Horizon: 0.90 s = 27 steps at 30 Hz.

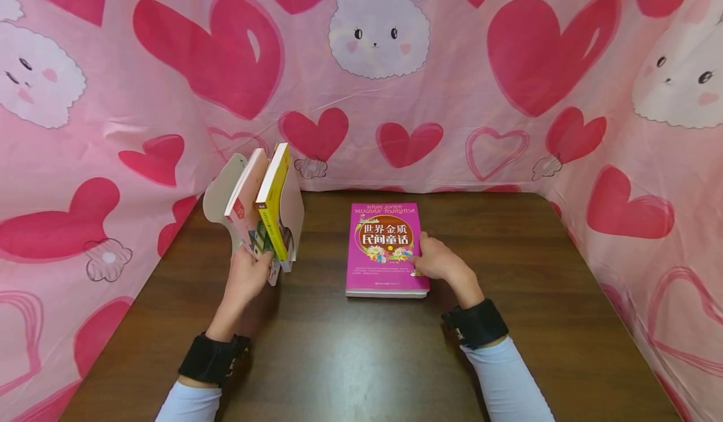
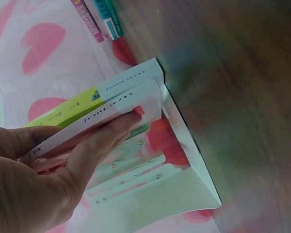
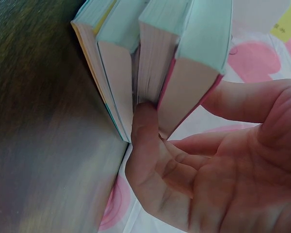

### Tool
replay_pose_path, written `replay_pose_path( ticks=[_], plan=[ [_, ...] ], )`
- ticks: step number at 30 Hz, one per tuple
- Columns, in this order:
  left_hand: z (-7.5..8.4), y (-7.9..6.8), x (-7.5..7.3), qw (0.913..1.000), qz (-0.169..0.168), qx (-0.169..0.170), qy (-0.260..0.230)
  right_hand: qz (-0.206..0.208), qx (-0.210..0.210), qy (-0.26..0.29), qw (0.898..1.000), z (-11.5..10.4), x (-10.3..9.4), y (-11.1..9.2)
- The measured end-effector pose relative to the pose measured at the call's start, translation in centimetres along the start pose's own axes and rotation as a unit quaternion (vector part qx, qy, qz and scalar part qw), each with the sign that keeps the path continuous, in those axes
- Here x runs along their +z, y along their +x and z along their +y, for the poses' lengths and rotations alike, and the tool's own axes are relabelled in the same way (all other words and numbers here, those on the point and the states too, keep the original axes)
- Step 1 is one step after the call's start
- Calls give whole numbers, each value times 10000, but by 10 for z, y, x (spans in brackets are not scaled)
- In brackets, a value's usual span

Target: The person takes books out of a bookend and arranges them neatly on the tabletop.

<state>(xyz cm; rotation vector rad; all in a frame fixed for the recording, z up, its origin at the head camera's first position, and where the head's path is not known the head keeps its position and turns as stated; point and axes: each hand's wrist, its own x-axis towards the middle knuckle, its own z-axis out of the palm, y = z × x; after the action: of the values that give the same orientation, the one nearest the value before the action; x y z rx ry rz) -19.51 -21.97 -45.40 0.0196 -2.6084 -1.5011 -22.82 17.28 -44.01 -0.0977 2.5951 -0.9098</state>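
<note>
At the left of the table my left hand [image 1: 248, 277] grips a thin book with a pink cover and white spine [image 2: 106, 109], thumb on one side and fingers on the other. This book stands tilted in a white book rack [image 1: 219, 199], beside a yellow book [image 1: 272, 211]. Slotted dividers of the rack show in the left wrist view. Right of centre, a magenta book [image 1: 367, 274] with Chinese lettering lies on top of a stack of several books [image 3: 119, 29]. My right hand [image 1: 443, 262] holds the magenta book at its right edge, with one fingertip against the book below.
A brown wooden table [image 1: 350, 365] carries the rack and the stack. Pink cloth [image 1: 361, 102] with hearts and rabbits hangs along its back and sides. Both forearms come in from the front, each with a black wrist strap [image 1: 477, 323].
</note>
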Motion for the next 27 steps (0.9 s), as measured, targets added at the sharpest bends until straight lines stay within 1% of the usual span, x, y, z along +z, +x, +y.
replay_pose_path(
  ticks=[5,9,20,23,27],
  plan=[
    [2,-1,-2,10000,25,1,8,1,-23,8,10000,0,1,0],
    [3,-4,-3,10000,13,-58,-38,6,-54,18,10000,0,1,0],
    [6,-11,-6,9999,120,-54,-20,1,-36,-1,10000,0,1,0],
    [6,-11,-7,9998,155,-87,21,11,-41,-44,10000,0,1,0],
    [8,-13,-8,9998,120,-154,12,15,-25,-81,10000,1,0,0]
  ],
)
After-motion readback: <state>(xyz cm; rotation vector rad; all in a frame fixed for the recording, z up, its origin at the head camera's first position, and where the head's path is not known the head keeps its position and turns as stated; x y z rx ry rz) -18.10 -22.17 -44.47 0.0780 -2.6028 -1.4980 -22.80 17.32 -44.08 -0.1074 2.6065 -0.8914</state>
